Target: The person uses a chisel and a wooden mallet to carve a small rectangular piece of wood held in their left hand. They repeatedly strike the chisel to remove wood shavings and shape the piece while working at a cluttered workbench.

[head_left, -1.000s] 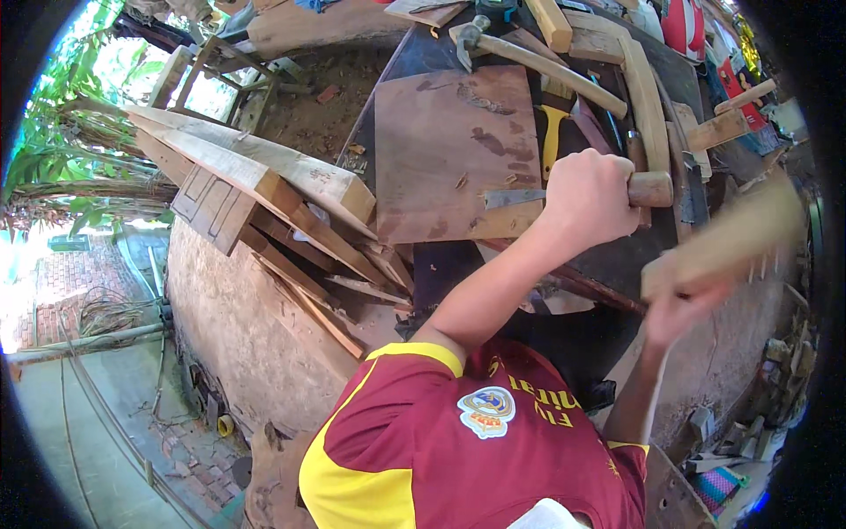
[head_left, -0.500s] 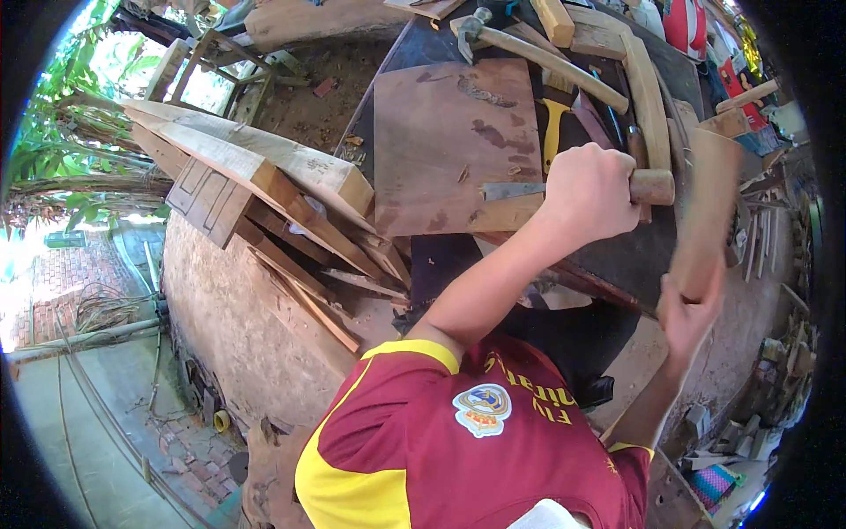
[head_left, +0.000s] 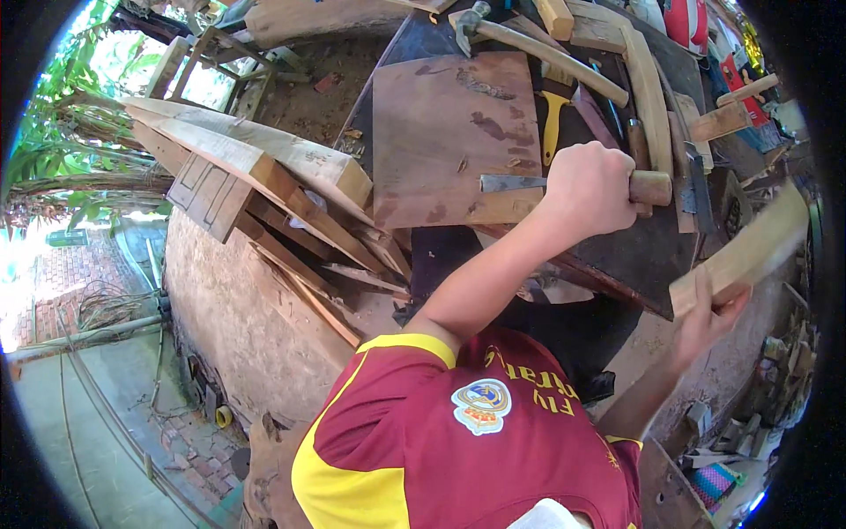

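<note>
My left hand (head_left: 589,189) is closed around a chisel (head_left: 650,188); its wooden handle end sticks out to the right of the fist. The metal blade points left, over the near part of a flat brown wooden board (head_left: 445,123) with dark stains and a few shavings. Off to the right, past the table edge, my right hand (head_left: 709,317) grips one end of a pale wooden block (head_left: 749,247). The block is tilted up and to the right, apart from the chisel, and its far end is blurred by motion.
Beyond the board lies a claw hammer (head_left: 551,60) with a wooden handle. A yellow-handled tool (head_left: 552,128) and a curved wooden piece (head_left: 648,106) lie on the dark tabletop (head_left: 617,264). Long timbers (head_left: 256,163) lean at the left. A wooden mallet-like piece (head_left: 723,122) sits at the far right.
My right hand has swung the wooden block outward to the right, away from the chisel's handle end, from nearly upright to tilted. My left hand and the chisel have hardly moved.
</note>
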The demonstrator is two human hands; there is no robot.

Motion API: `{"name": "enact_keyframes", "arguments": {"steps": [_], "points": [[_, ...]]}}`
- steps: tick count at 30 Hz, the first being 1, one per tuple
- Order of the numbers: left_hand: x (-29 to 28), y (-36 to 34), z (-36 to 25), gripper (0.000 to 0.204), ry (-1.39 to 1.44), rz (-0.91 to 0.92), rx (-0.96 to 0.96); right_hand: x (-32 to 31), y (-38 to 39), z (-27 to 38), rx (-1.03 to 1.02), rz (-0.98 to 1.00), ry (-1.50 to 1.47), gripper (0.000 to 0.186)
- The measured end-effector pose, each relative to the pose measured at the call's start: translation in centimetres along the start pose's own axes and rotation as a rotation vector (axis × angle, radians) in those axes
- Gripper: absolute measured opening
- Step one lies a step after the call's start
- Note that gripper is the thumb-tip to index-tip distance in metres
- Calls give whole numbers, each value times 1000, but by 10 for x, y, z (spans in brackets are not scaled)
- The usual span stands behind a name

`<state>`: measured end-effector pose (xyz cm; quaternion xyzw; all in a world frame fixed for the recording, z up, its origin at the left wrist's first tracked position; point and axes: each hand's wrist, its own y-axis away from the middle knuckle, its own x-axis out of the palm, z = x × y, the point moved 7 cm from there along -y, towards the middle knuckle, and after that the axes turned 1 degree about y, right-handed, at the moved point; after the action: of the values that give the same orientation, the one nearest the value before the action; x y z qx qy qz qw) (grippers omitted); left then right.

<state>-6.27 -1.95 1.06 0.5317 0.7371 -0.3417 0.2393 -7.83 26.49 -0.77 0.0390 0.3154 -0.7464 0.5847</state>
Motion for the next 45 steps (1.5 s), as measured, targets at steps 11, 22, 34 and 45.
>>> {"name": "enact_keyframes", "arguments": {"steps": [11,22,34,45], "points": [[-26,18,48,15,-215,-73,-116,17,31,37,-90,361,80,72],[1,28,-23,13,56,5,91,-15,46,11,49,257,-90,73],[-28,20,-22,14,190,-180,130,-44,33,71,-103,-136,-336,66],[-20,27,-20,14,174,-98,158,-5,57,41,71,-20,-45,74]]}}
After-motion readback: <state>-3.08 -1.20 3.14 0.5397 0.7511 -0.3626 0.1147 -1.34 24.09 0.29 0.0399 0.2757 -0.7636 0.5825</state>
